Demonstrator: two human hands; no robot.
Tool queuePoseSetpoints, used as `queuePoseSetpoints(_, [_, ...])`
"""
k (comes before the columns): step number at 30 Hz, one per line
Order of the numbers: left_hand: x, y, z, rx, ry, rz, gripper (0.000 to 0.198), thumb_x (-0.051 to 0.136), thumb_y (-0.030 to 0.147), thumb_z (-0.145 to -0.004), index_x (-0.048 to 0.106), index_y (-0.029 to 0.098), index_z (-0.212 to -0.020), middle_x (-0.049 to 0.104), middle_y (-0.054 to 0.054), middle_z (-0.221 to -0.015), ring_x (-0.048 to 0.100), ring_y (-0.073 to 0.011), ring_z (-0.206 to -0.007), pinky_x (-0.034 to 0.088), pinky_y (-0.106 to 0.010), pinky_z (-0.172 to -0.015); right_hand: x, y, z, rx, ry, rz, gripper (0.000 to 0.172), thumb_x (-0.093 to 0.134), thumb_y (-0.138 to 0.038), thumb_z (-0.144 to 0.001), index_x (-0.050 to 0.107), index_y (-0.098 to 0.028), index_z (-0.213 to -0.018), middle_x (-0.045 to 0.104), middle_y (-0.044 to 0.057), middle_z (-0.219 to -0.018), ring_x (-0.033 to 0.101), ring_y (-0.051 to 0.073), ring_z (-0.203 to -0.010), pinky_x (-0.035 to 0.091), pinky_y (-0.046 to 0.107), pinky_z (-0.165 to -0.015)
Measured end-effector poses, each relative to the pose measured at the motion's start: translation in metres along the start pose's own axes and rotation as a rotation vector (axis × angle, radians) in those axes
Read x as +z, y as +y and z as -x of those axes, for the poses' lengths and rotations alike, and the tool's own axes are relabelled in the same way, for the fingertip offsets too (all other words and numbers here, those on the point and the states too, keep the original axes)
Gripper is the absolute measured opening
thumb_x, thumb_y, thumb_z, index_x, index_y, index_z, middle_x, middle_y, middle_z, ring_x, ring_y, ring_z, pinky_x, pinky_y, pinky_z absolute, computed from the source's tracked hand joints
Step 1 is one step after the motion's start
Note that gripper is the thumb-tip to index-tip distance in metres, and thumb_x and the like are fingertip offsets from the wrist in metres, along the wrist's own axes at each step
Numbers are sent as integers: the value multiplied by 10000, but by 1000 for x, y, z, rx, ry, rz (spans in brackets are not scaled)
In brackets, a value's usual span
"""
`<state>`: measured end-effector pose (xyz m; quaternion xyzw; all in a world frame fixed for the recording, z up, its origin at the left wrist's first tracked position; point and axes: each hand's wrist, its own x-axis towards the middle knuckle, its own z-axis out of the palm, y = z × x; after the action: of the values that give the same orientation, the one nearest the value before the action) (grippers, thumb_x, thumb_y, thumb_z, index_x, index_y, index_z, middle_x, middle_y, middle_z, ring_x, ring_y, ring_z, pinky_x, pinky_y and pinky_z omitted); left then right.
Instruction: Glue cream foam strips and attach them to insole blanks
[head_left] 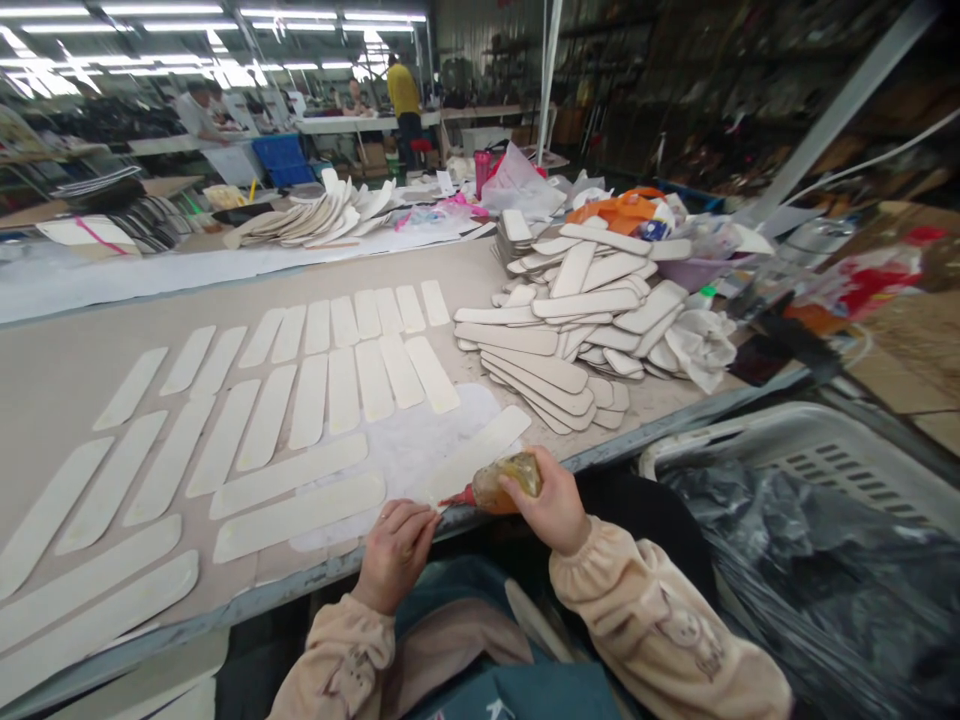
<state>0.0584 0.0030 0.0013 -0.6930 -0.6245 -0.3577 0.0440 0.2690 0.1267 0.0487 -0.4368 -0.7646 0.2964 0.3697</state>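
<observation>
The right hand wraps around a clear bottle of amber liquid, thumb and fingers closed on its body. The bottle is tipped nearly on its side above the front edge of the worktop, its red nozzle pointing at the left hand. The left hand's fingers are curled and drawn together right beside the nozzle tip; whether they pinch anything there, I cannot tell. Just behind the bottle, 1 pale strip with rounded corners lies flat, partly on a whitish patch of the worktop.

To the left, similar strips are spread in 2 slanting rows, most of them side by side, and 4 more lie crosswise nearer the front edge. Beyond the bottle, on the right part of the worktop, stands a loose heap of pale pieces with darker edges, some fanned over one another. A crumpled white cloth lies against the heap, and an orange bag sits behind it. By the right arm, a white basket holds dark plastic. Farther back, a person in a yellow top stands at another table.
</observation>
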Motion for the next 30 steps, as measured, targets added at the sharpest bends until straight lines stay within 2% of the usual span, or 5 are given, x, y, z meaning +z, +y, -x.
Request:
queuePoseSetpoints(6, [2, -1, -1, 38, 20, -4, 78, 601, 156, -800, 647, 193, -852, 653, -37, -826, 587, -150, -772, 490, -326, -749, -23, 19, -14, 72, 114, 79, 234, 595, -390, -778, 542, -199, -903, 603, 16, -803, 591, 184, -731, 478, 300, -699])
queuePoseSetpoints(11, [3, -6, 1, 50, -1, -8, 79, 602, 172, -803, 643, 195, -866, 651, -43, -836, 590, -163, -787, 488, -341, -767, -47, 40, -25, 142, 303, 211, 307, 599, -451, -752, 550, -190, -908, 605, 24, -772, 586, 201, -702, 472, 321, -687])
queuePoseSetpoints(15, [3, -8, 1, 50, -15, -1, 96, 603, 165, -803, 638, 197, -886, 649, -42, -849, 586, -167, -796, 483, -347, -765, -58, 49, -33, 165, 438, 197, 322, 585, -465, -760, 548, -187, -919, 602, 31, -792, 583, 201, -726, 467, 314, -680])
queuePoseSetpoints(20, [2, -5, -2, 69, -8, 2, 82, 607, 175, -802, 637, 197, -875, 636, -34, -836, 584, -162, -791, 485, -335, -753, -54, 56, -46, 183, 534, 172, 350, 588, -467, -756, 541, -175, -944, 600, 45, -822, 579, 210, -754, 470, 332, -701])
queuePoseSetpoints(30, [1, -4, -4, 75, -19, 3, 78, 598, 190, -810, 638, 198, -877, 630, -38, -833, 578, -168, -793, 481, -335, -748, -38, 61, -59, 215, 502, 209, 312, 592, -436, -763, 535, -183, -935, 588, 31, -777, 573, 202, -725, 463, 325, -691])
